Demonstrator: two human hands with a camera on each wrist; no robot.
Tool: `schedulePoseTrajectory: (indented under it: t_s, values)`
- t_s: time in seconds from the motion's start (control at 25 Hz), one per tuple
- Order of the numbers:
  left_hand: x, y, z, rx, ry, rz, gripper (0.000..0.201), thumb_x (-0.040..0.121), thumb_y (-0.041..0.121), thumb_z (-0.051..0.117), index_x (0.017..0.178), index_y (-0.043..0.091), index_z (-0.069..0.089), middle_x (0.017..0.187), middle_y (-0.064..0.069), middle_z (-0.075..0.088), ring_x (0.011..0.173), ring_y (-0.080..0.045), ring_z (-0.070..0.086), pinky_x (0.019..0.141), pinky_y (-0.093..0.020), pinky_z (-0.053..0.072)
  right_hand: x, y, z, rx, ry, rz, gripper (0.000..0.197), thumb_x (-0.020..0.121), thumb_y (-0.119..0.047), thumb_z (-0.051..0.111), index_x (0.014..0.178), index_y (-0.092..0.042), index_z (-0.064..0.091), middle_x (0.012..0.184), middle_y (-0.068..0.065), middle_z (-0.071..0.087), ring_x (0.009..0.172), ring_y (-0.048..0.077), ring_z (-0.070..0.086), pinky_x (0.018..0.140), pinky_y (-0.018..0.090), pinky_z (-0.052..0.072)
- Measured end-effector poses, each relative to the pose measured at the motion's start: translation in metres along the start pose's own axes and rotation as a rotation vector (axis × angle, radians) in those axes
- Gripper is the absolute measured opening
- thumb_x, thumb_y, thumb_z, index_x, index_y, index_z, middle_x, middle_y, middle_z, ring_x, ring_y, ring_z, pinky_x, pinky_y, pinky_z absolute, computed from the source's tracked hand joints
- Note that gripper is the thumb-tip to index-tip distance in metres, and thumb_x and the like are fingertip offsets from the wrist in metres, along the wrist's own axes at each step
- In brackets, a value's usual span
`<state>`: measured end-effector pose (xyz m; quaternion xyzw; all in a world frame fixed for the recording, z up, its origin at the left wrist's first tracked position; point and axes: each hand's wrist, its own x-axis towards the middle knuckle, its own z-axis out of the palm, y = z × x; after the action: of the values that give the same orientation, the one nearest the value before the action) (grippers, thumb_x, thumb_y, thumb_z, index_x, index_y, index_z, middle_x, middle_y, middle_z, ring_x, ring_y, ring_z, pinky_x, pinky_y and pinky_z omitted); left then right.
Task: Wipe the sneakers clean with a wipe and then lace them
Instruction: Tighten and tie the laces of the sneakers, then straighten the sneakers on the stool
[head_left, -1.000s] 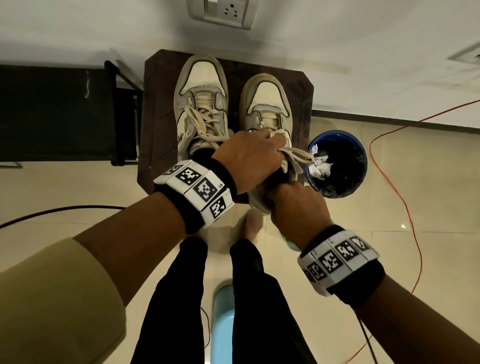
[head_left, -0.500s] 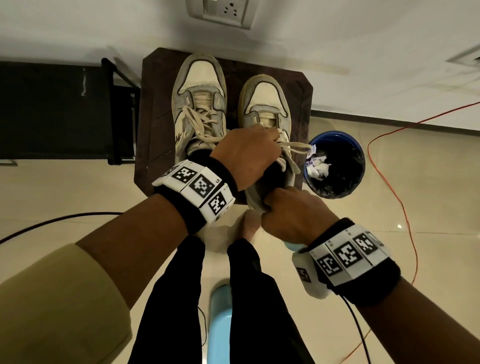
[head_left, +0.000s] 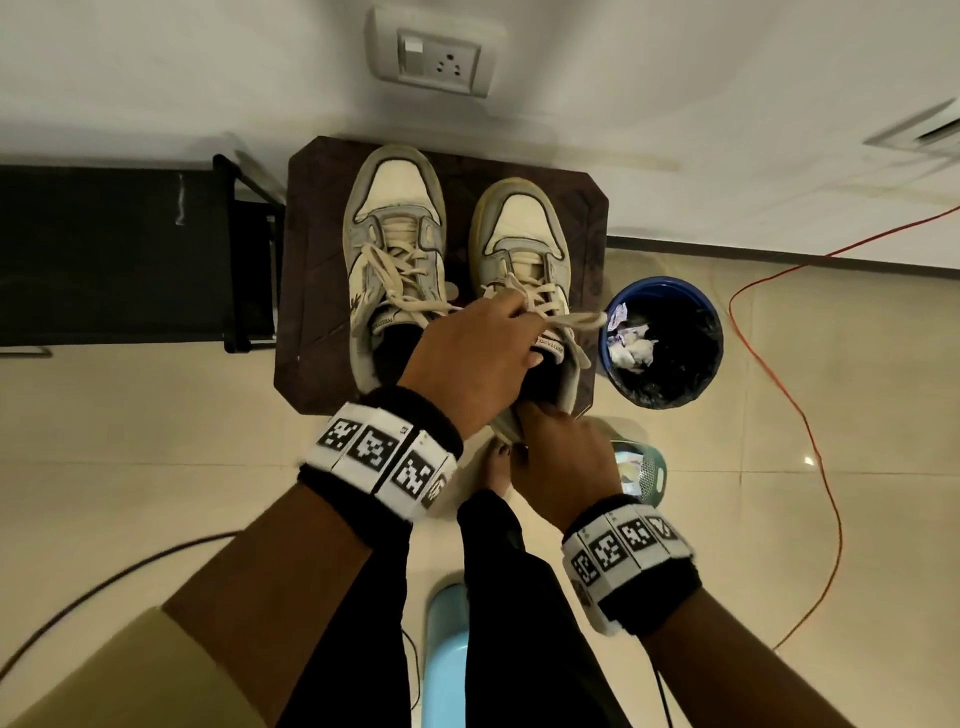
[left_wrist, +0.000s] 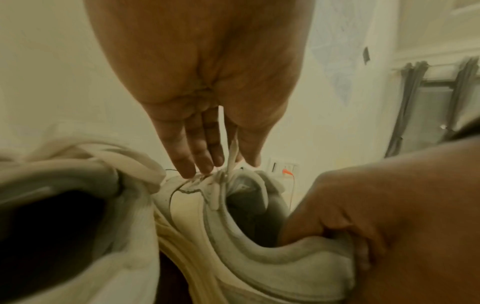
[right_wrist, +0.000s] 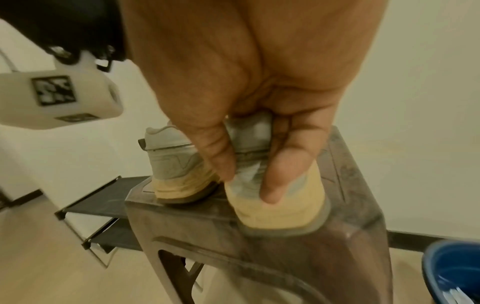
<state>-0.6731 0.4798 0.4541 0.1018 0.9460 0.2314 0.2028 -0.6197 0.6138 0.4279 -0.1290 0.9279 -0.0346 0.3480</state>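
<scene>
Two worn white-and-grey sneakers stand side by side on a dark brown stool (head_left: 317, 291), toes toward the wall. The left sneaker (head_left: 395, 244) has its laces loosely crossed. My left hand (head_left: 511, 312) reaches over the right sneaker (head_left: 519, 228) and pinches its cream lace (left_wrist: 232, 152) between thumb and fingers; a loose lace end (head_left: 582, 319) trails right. My right hand (head_left: 540, 415) grips that sneaker's heel (right_wrist: 285, 205), thumb and fingers curled round the collar. No wipe is in either hand.
A blue bin (head_left: 711, 317) holding crumpled wipes stands right of the stool. A teal container (head_left: 649, 467) sits by my right wrist, a pale blue object (head_left: 447, 649) by my legs. A black rack (head_left: 130, 249) is left. An orange cable (head_left: 810, 441) and a black cable (head_left: 104, 577) cross the floor.
My left hand has drawn back a little toward me, uncovering more of the right sneaker's laces. My right hand has slid lower round the heel.
</scene>
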Motion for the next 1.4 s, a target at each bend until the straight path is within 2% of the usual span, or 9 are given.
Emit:
schedulePoseTrajectory:
  t_s: [0.16, 0.24, 0.4, 0.52, 0.68, 0.84, 1.0, 1.24, 1.4]
  values:
    - [-0.062, -0.018, 0.013, -0.038, 0.336, -0.169, 0.020, 0.092, 0.028, 0.053, 0.100, 0.018, 0.068, 0.096, -0.002, 0.062, 0.084, -0.022, 0.060, 0.053, -0.035, 0.051, -0.015, 0.005, 0.021, 0.126, 0.278, 0.016, 0.025, 0.075, -0.014, 0.065, 0.100, -0.013, 0.062, 0.122, 0.006, 0.056, 0.072, 0.037, 0.062, 0.046, 0.041, 0.051]
    - [-0.087, -0.030, 0.019, -0.007, 0.371, -0.284, 0.021, 0.089, 0.026, 0.052, 0.095, 0.016, 0.069, 0.091, -0.003, 0.064, 0.077, -0.024, 0.060, 0.048, -0.031, 0.048, -0.021, 0.007, 0.019, 0.121, 0.376, 0.051, 0.025, 0.069, -0.008, 0.071, 0.093, -0.011, 0.063, 0.115, 0.009, 0.058, 0.079, 0.035, 0.060, 0.048, 0.040, 0.051]
    - [-0.104, -0.039, 0.035, 0.186, 0.190, -0.241, 0.025, 0.081, 0.025, 0.056, 0.098, 0.011, 0.067, 0.101, -0.006, 0.063, 0.085, -0.028, 0.059, 0.053, -0.033, 0.048, -0.024, 0.003, 0.016, -0.003, 0.374, -0.046, 0.035, 0.064, -0.008, 0.071, 0.099, -0.008, 0.067, 0.113, 0.011, 0.061, 0.110, 0.036, 0.053, 0.081, 0.044, 0.050]
    - [-0.093, -0.043, 0.036, 0.253, 0.033, -0.256, 0.026, 0.077, 0.014, 0.067, 0.102, 0.011, 0.061, 0.103, -0.008, 0.060, 0.088, -0.032, 0.058, 0.054, -0.034, 0.044, -0.017, -0.005, 0.008, -0.036, 0.210, -0.063, 0.040, 0.061, -0.008, 0.073, 0.100, -0.009, 0.063, 0.099, 0.008, 0.064, 0.108, 0.033, 0.056, 0.073, 0.040, 0.050]
    - [-0.077, -0.046, 0.034, 0.315, -0.208, -0.361, 0.028, 0.089, 0.012, 0.050, 0.117, 0.014, 0.047, 0.118, -0.007, 0.051, 0.092, -0.035, 0.063, 0.060, -0.037, 0.037, -0.011, -0.014, -0.008, -0.058, 0.045, -0.058, 0.027, 0.084, -0.005, 0.049, 0.111, -0.010, 0.053, 0.111, 0.010, 0.061, 0.116, 0.032, 0.047, 0.084, 0.041, 0.045]
    - [-0.089, -0.042, 0.028, 0.247, -0.187, -0.346, 0.022, 0.091, 0.015, 0.048, 0.113, 0.011, 0.051, 0.115, -0.010, 0.056, 0.092, -0.039, 0.063, 0.070, -0.040, 0.047, -0.015, -0.016, -0.015, -0.104, 0.037, -0.081, 0.020, 0.085, -0.006, 0.051, 0.104, -0.010, 0.054, 0.105, 0.010, 0.065, 0.104, 0.031, 0.056, 0.073, 0.037, 0.047]
    - [-0.139, -0.027, 0.012, 0.233, -0.238, -0.400, 0.020, 0.093, 0.017, 0.047, 0.111, 0.013, 0.053, 0.115, -0.008, 0.057, 0.093, -0.034, 0.062, 0.074, -0.038, 0.047, -0.040, -0.026, -0.019, -0.142, 0.045, -0.169, 0.018, 0.089, -0.012, 0.050, 0.106, -0.011, 0.056, 0.107, 0.009, 0.065, 0.103, 0.030, 0.057, 0.071, 0.035, 0.044]
    - [-0.208, -0.015, -0.016, 0.310, -0.111, -0.498, 0.022, 0.093, 0.022, 0.046, 0.111, 0.022, 0.057, 0.112, 0.000, 0.061, 0.089, -0.030, 0.065, 0.063, -0.032, 0.038, -0.080, -0.058, -0.021, -0.169, 0.066, -0.298, 0.020, 0.091, -0.010, 0.046, 0.109, -0.009, 0.055, 0.106, 0.012, 0.065, 0.102, 0.032, 0.056, 0.066, 0.035, 0.042]
    - [-0.241, -0.043, -0.039, 0.303, -0.018, -0.521, 0.022, 0.093, 0.020, 0.045, 0.108, 0.025, 0.060, 0.106, 0.001, 0.065, 0.086, -0.030, 0.066, 0.062, -0.032, 0.038, -0.098, -0.108, -0.032, -0.210, 0.115, -0.360, 0.016, 0.092, -0.013, 0.045, 0.105, -0.009, 0.055, 0.103, 0.012, 0.064, 0.097, 0.033, 0.057, 0.063, 0.034, 0.036]
